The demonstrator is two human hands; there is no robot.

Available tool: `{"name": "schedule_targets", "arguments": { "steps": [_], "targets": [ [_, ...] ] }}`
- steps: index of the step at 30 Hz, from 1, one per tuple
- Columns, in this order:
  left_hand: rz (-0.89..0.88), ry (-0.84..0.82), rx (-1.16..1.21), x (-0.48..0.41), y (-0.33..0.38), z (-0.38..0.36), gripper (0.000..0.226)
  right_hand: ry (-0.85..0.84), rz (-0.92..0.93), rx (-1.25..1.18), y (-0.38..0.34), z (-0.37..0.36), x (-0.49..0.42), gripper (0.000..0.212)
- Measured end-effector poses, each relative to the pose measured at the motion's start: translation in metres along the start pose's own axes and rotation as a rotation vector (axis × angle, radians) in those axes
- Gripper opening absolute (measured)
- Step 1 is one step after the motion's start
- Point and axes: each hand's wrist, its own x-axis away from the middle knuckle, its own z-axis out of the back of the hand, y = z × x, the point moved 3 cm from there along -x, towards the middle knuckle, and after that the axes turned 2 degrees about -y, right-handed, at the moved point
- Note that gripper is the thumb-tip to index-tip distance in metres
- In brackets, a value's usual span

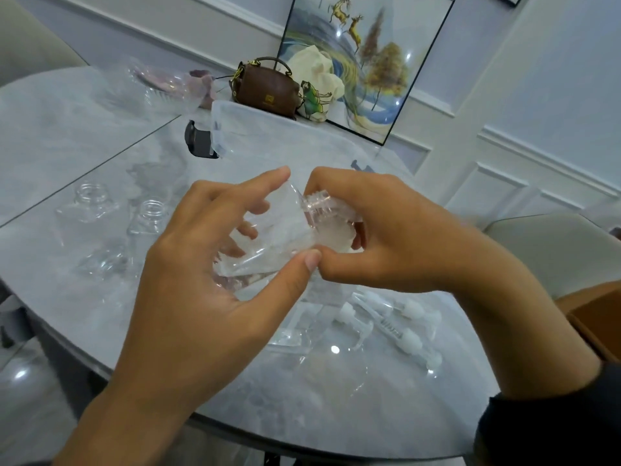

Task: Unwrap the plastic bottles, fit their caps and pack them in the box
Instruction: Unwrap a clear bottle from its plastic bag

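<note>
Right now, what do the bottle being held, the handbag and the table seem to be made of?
Bottle: clear, glossy plastic, probably; see-through, ridged neck, under thin crinkly film.
Handbag: brown leather or imitation, smooth with soft sheen.
Table: grey stone-look slab, polished; it mirrors lights.

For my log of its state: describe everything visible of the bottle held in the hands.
The bottle is clear plastic with a ridged neck, partly inside thin clear wrap. It lies tilted above the table, neck toward the right hand, whose fingers grip that end. The left hand holds the wrapped body.
</note>
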Motion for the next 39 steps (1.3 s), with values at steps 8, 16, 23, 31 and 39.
{"name": "schedule_targets", "arguments": {
  "steps": [8,16,23,31,39],
  "targets": [
    [0.028,-0.061,0.069,-0.001,-0.005,0.005,0.062,0.064,-0.073,0.021,-0.004,-0.012,0.011,0.027],
    [0.017,-0.035,0.126,0.0,0.003,-0.001,0.06,-0.018,-0.059,-0.014,-0.006,0.004,0.005,0.025],
    [0.032,-0.024,0.169,-0.001,0.002,-0.001,0.056,0.058,-0.089,0.012,-0.008,0.002,0.002,0.024],
    [0.069,-0.07,0.177,0.002,-0.007,0.003,0.045,0.243,-0.131,-0.114,-0.005,-0.027,0.011,0.019],
    [-0.003,-0.025,0.048,0.001,-0.002,0.009,0.054,0.221,-0.149,-0.071,-0.007,-0.018,0.01,0.026]
  ]
}}
